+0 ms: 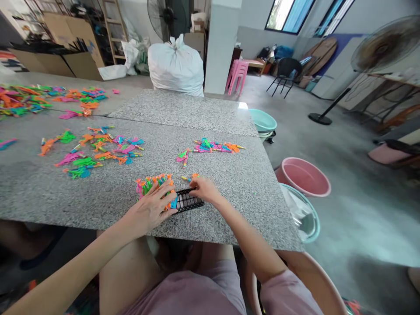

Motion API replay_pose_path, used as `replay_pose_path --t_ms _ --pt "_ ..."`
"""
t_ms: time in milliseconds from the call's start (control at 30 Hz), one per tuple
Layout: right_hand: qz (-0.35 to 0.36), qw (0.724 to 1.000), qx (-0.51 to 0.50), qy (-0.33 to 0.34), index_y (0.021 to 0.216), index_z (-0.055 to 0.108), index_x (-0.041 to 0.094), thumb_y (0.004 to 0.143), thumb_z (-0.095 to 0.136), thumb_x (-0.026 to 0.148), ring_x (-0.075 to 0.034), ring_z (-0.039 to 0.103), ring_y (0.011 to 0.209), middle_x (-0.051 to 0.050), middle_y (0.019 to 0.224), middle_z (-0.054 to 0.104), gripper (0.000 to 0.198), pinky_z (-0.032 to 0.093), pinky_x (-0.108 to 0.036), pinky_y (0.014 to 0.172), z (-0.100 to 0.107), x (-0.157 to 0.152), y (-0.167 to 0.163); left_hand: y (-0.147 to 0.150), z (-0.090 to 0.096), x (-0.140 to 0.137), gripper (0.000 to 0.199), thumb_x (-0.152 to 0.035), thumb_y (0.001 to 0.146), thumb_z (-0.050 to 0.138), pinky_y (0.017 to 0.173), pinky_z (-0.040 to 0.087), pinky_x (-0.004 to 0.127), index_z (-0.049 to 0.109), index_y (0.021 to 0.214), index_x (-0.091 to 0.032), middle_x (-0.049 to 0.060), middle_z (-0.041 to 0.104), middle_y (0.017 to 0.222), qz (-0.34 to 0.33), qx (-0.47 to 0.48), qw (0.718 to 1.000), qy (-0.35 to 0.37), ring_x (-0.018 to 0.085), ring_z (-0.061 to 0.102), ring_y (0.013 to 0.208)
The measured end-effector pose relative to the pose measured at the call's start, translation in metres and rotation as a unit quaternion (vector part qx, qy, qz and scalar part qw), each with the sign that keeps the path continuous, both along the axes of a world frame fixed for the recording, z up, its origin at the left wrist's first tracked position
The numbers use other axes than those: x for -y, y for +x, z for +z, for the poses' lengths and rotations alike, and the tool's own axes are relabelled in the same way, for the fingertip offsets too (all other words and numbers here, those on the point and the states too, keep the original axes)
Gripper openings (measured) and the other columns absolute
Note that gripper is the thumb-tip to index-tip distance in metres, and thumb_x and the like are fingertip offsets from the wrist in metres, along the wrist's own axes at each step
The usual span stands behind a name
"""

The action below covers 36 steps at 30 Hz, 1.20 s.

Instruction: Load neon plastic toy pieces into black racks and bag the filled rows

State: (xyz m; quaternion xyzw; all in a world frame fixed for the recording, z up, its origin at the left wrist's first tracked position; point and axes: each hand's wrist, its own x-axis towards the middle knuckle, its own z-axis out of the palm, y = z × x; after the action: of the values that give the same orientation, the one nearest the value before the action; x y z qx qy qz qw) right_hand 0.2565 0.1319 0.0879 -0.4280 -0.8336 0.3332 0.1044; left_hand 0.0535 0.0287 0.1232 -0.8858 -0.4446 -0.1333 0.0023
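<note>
1 black rack (187,202); left hand (151,211) spread against many plastic pieces (147,184), right hand (205,190) curled, hold unclear.

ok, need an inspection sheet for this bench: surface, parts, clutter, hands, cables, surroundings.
Surface: speckled grey worktop, a seam running across it.
Job's things: black rack near the front edge, its right part showing bare grid; bright plastic pieces packed upright at its left.
Clutter: loose heaps of similar pieces, a large heap far left, a middle heap and a small heap beyond the rack.
Hands: left hand spread over the packed pieces; right hand at the rack, fingers bent, grip unclear.
Cables: nothing seen on the worktop; elsewhere too blurred to tell.
Surroundings: white tied sack behind; pink basin, black chair and fan to the right.
</note>
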Motion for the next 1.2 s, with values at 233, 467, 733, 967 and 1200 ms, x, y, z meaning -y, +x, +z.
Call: replay_pose_path --t_ms 233,467,733,967,1200 --pt "0.074 0.995 -0.067 0.015 0.094 0.062 0.018 0.071 0.066 0.005 -0.019 0.068 0.082 -0.003 0.088 0.073 0.027 0.046 -0.025 0.07 -0.014 0.037 -0.013 -0.005 -0.005 0.004 0.038 -0.036 0.098 0.053 0.117 0.037 0.054 0.046 0.131 -0.018 0.015 0.057 0.138 0.019 0.016 0.999 -0.033 0.031 0.046 0.14" --pt "-0.033 0.995 -0.094 0.008 0.119 0.042 0.021 0.08 0.064 0.016 -0.022 0.072 0.082 -0.003 0.089 0.074 0.045 0.047 -0.026 0.069 -0.042 0.083 -0.028 -0.007 -0.011 0.004 0.031 -0.029 0.096 0.052 0.118 0.037 0.053 0.054 0.123 -0.013 0.02 0.051 0.145 0.019 -0.017 1.0 -0.017 0.035 0.038 0.146" --pt "0.083 0.988 -0.061 0.119 0.102 0.046 0.02 0.09 0.055 0.014 -0.021 0.068 0.085 -0.007 0.091 0.069 0.016 0.047 -0.027 0.072 -0.053 0.071 -0.014 -0.005 -0.012 0.005 0.049 -0.031 0.095 0.058 0.118 0.038 0.053 0.046 0.137 -0.008 0.024 0.045 0.151 0.033 -0.037 0.999 -0.012 0.036 0.033 0.148" --pt "0.099 0.986 0.023 0.133 0.121 0.049 0.011 0.089 0.052 0.008 -0.023 0.066 0.09 -0.014 0.098 0.069 0.032 0.051 -0.032 0.078 -0.043 0.082 -0.019 -0.004 -0.01 0.008 0.048 -0.036 0.095 0.061 0.119 0.034 0.057 0.05 0.137 -0.018 0.016 0.049 0.149 0.028 -0.024 0.999 -0.016 0.035 0.036 0.147" --pt "0.034 0.987 0.087 0.131 0.118 0.06 0.018 0.094 0.052 0.013 -0.023 0.062 0.114 -0.011 0.118 0.066 0.026 0.048 -0.033 0.097 -0.012 0.016 -0.01 -0.004 -0.006 0.005 0.024 -0.031 0.099 0.054 0.117 0.037 0.056 0.064 0.119 -0.021 0.012 0.06 0.136 0.009 -0.052 0.999 0.001 0.032 0.043 0.141"
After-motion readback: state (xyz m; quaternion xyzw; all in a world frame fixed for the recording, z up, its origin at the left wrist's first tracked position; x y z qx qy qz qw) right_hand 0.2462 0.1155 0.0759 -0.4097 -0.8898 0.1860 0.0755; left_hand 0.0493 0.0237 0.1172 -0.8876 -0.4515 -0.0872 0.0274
